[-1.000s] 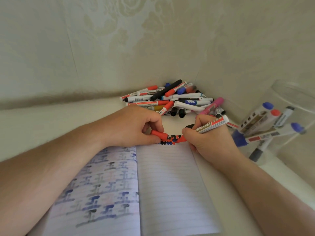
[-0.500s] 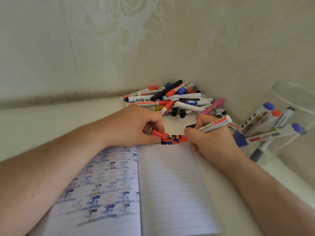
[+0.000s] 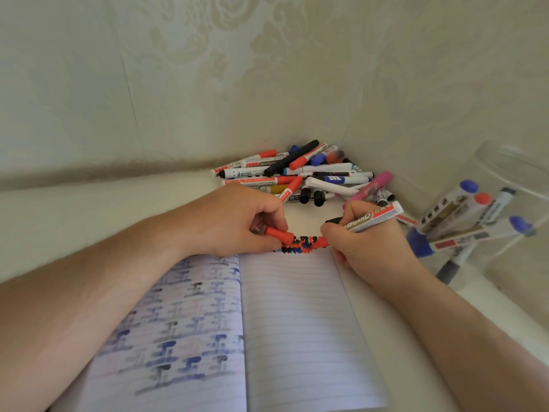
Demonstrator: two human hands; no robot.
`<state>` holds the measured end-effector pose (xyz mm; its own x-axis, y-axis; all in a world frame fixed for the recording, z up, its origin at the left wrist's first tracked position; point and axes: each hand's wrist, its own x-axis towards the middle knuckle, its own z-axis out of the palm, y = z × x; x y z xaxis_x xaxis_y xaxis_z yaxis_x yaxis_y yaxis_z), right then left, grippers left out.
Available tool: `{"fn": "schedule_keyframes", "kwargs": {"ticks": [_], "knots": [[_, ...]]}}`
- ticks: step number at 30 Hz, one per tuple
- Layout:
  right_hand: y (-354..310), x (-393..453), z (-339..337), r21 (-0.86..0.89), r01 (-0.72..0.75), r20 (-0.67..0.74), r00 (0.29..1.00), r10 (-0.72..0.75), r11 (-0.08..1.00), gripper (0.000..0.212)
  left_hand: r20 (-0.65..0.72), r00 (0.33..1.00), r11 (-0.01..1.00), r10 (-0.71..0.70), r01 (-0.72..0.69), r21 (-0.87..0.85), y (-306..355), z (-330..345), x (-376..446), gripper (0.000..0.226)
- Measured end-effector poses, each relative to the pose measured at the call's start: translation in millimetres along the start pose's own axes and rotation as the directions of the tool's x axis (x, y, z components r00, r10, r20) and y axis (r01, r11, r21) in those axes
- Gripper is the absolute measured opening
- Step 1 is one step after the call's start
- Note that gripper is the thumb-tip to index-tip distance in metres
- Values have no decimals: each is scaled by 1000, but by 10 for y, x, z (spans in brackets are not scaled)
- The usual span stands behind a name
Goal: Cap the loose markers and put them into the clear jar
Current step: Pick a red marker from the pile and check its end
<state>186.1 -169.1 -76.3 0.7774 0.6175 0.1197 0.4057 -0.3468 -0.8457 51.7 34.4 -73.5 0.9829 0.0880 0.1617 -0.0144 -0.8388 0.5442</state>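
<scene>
Nearest us, filling the lower middle of the frame, lies an open lined notebook [image 3: 297,322], its left page showing ink bled through and its top edge dotted with red, blue and black test marks.

Just above it our left hand [image 3: 234,221] has fingers and thumb curled round a red cap [image 3: 279,234], pinching it near its closed end. Our right hand [image 3: 365,242] is wrapped round the barrel of a whiteboard marker [image 3: 371,217], the dark nib pointing toward the cap; the two are close but not yet joined.

We judge the marker light, stiff and smooth-skinned, so the best hold is mid-barrel with the thumb bracing, and the cap taken by its sides so it can be pushed straight on until it seats. Ink on the nib could smear fingers.

At the right edge stands the clear jar [image 3: 511,162], hard and probably breakable, already holding several capped markers leaning together.

Farthest, in the corner at centre, the pile of loose markers [image 3: 300,173] waits on the counter [image 3: 89,203].
</scene>
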Motion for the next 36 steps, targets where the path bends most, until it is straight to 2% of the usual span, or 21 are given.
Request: {"fn": "schedule_keyframes", "kwargs": {"ticks": [4,6,8,10,14,15,18,22,25,30,33,36], "knots": [[26,30,-13,38,-11,25,1000,10,999,30,-13,1000,1000,5,-5,6,-14,13,6,12],[28,21,-42,183,-2,16,1000,-1,983,34,-29,1000,1000,-10,9,-14,-33,12,12,14],[45,20,-83,423,16,35,999,-34,906,32,-64,998,997,-22,17,-71,-50,11,25,15],[22,14,-121,589,15,90,992,-84,808,20,-111,993,990,-43,28,-136,-62,15,44,13],[-32,10,-121,708,-74,186,979,-84,703,14,-181,980,971,-80,36,-236,-94,1,66,14],[-23,13,-120,726,-96,197,978,-72,681,19,-184,980,972,-81,37,-234,-95,-4,68,14],[0,20,-104,750,-122,214,975,-64,650,30,-165,982,968,-94,52,-245,-90,-2,67,14],[14,19,-75,738,-138,244,967,-70,661,36,-149,985,965,-93,52,-255,-73,3,64,13],[2,26,-91,729,-171,300,950,-86,662,37,-157,984,966,-83,41,-257,-73,-13,56,12],[-14,17,-131,736,-208,333,940,-76,644,54,-189,978,956,-86,28,-291,-63,-5,59,12],[-62,3,-75,676,-189,288,958,-18,713,35,-204,975,956,-84,21,-291,-65,-14,60,15],[-41,15,-49,562,-24,97,995,-37,827,20,-199,974,922,-110,25,-387,-72,-22,53,16]]}}
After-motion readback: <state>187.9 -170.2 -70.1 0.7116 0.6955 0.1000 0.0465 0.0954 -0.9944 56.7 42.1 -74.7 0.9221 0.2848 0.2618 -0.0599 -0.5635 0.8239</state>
